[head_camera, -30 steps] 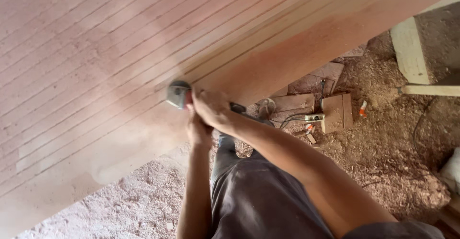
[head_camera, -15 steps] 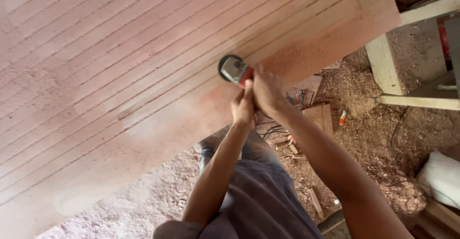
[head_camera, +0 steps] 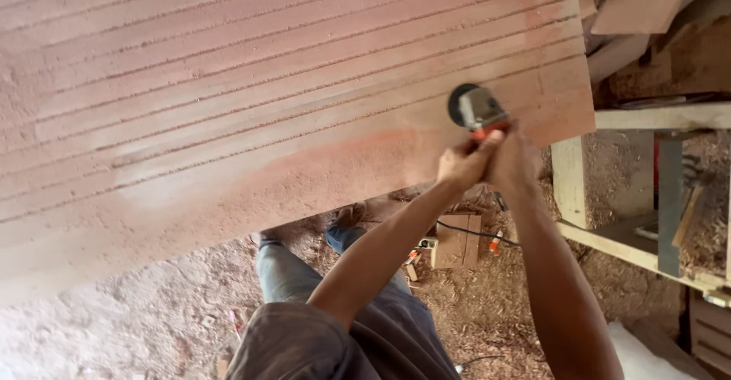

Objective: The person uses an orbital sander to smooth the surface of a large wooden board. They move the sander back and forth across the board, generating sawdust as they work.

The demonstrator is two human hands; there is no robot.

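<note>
- Both hands are seen in head view: left hand (head_camera: 461, 163) & right hand (head_camera: 514, 159) are pressed together, each clamped on the orange handle of a small angle grinder (head_camera: 474, 108).
- Grinder is held w/ its grey head & dark disc flat on the grooved wooden panel (head_camera: 251, 98), near the panel's right end, just inside the edge.
- Vs. 0.5 s ago, tool & hands are found further right along the same lower band; 1 s ago they were about mid-panel. A steady pass toward the right end is implied, nearly run out.
- Smooth dusty strip is left behind along the panel's lower edge.
- Below: sawdust floor (head_camera: 137, 334), wood offcuts (head_camera: 455, 241), pale timber frame (head_camera: 609, 190) at right.
</note>
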